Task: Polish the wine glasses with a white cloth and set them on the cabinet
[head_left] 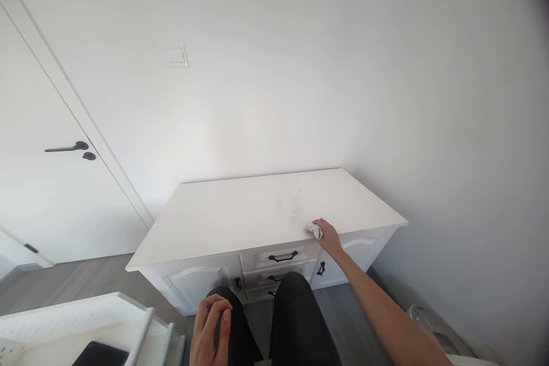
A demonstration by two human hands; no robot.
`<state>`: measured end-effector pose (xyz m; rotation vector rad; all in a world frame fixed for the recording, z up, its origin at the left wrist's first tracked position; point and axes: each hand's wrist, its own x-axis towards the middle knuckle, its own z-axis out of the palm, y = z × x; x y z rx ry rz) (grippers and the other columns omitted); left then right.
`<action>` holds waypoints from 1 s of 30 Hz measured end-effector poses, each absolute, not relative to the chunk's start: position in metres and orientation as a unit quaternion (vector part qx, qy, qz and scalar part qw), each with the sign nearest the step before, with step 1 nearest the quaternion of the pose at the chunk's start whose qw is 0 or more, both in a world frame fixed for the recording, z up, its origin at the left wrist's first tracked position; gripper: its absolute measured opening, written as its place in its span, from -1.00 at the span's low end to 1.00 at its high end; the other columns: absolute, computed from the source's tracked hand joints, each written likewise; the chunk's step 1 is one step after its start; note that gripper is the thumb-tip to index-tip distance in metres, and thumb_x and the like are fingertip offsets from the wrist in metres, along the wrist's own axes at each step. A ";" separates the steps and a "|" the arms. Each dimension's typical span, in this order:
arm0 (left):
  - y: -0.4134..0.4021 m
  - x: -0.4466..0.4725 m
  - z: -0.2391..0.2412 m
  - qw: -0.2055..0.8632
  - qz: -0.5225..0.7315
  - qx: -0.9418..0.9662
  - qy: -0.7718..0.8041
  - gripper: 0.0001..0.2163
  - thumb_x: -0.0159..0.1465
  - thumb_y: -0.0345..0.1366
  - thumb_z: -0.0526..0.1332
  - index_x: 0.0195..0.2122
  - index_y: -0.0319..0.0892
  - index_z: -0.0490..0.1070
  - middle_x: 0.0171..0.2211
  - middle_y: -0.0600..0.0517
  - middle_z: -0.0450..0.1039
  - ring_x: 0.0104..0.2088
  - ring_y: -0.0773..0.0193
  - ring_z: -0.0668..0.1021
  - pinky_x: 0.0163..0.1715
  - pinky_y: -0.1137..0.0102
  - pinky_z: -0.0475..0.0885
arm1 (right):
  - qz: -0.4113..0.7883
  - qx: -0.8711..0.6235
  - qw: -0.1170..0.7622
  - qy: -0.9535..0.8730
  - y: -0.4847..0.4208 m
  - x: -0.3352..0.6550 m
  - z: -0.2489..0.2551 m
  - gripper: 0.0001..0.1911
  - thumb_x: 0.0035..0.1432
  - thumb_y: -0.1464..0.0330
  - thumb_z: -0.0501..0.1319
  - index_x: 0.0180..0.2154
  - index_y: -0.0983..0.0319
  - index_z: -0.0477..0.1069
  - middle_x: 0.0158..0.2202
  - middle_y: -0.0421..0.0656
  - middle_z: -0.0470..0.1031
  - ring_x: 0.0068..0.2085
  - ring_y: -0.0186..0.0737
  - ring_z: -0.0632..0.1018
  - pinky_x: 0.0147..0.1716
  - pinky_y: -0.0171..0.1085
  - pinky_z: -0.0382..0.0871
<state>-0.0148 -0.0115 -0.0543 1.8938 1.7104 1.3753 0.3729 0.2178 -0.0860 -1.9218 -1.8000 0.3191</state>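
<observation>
Left hand [210, 329] cut off at bottom edge, white cloth [314, 231] mostly hidden under right hand [326, 235], lower drawer handles [274, 279] blocked by knees, faint worktop [240, 214] smudges too blurry.

I see a small white cloth [314, 230], soft and crumpled, bunched under my right hand [327, 235]. The sideboard's top [240, 217] looks like painted board, smooth and matt white, with faint grey smudges [292, 201] dulling it on the far right. Its drawer pull [282, 257] and knobs [321, 267] look like matt black metal, as does the door handle [67, 148] on the left. The floor [64, 280] is grey wood-grain with a low sheen. My trousers [295, 320] are dark matt fabric.
</observation>
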 end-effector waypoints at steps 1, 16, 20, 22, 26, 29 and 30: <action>-0.005 -0.019 -0.059 0.110 0.461 0.655 0.589 -0.80 0.49 -0.14 0.09 -0.14 -0.03 0.48 -0.08 -0.07 0.46 -0.05 0.07 0.58 -0.07 0.20 0.54 | 0.111 -0.719 0.230 -0.646 0.220 0.382 -0.084 -0.79 0.39 0.35 0.27 0.02 0.26 0.50 0.04 -0.08 0.57 0.05 -0.11 0.58 0.09 -0.04 0.47; 0.219 0.010 -0.082 0.139 0.285 0.789 0.526 -0.73 0.45 -0.22 0.20 0.12 -0.15 0.44 0.29 -0.18 0.30 0.30 -0.07 0.37 0.28 -0.07 0.32 | 0.036 -0.792 0.110 -0.599 0.259 0.385 -0.075 -0.66 0.46 0.12 0.12 -0.01 0.25 0.44 -0.18 -0.13 0.53 -0.23 -0.18 0.55 -0.14 -0.12 0.45; 0.274 0.028 -0.081 0.164 0.250 0.815 0.496 -0.58 0.40 -0.15 0.30 0.25 -0.08 0.40 0.42 -0.13 0.19 0.35 -0.12 0.32 0.30 -0.15 0.28 | 0.030 -0.791 0.113 -0.601 0.261 0.388 -0.078 -0.67 0.48 0.13 0.08 -0.06 0.24 0.44 -0.25 -0.16 0.53 -0.27 -0.18 0.56 -0.20 -0.16 0.43; 0.293 0.037 -0.079 0.169 0.238 0.823 0.487 -0.51 0.40 -0.13 0.30 0.32 -0.05 0.34 0.45 -0.14 0.14 0.37 -0.14 0.30 0.31 -0.16 0.27 | 0.031 -0.792 0.118 -0.598 0.263 0.389 -0.079 -0.67 0.48 0.14 0.06 -0.08 0.22 0.44 -0.27 -0.15 0.54 -0.28 -0.17 0.57 -0.23 -0.19 0.39; 0.318 0.052 -0.079 0.170 0.213 0.833 0.481 -0.45 0.41 -0.10 0.28 0.39 -0.02 0.24 0.49 -0.15 0.05 0.40 -0.18 0.26 0.33 -0.20 0.23 | 0.032 -0.796 0.126 -0.592 0.265 0.390 -0.084 -0.67 0.48 0.13 0.00 -0.09 0.17 0.43 -0.26 -0.07 0.57 -0.23 -0.09 0.60 -0.26 -0.24 0.30; 0.330 0.062 -0.083 0.173 0.188 0.846 0.469 -0.45 0.42 -0.10 0.28 0.39 -0.02 0.25 0.48 -0.14 0.08 0.40 -0.18 0.26 0.34 -0.22 0.19 | 0.029 -0.798 0.122 -0.590 0.266 0.391 -0.086 -0.66 0.48 0.12 -0.02 -0.09 0.16 0.43 -0.26 -0.05 0.58 -0.23 -0.06 0.61 -0.28 -0.24 0.27; 0.333 0.065 -0.085 0.173 0.180 0.850 0.464 -0.46 0.41 -0.10 0.28 0.38 -0.03 0.27 0.47 -0.14 0.09 0.40 -0.18 0.26 0.35 -0.23 0.17 | 0.028 -0.798 0.120 -0.590 0.267 0.391 -0.087 -0.67 0.48 0.13 -0.02 -0.09 0.16 0.43 -0.26 -0.05 0.58 -0.24 -0.06 0.61 -0.29 -0.24 0.26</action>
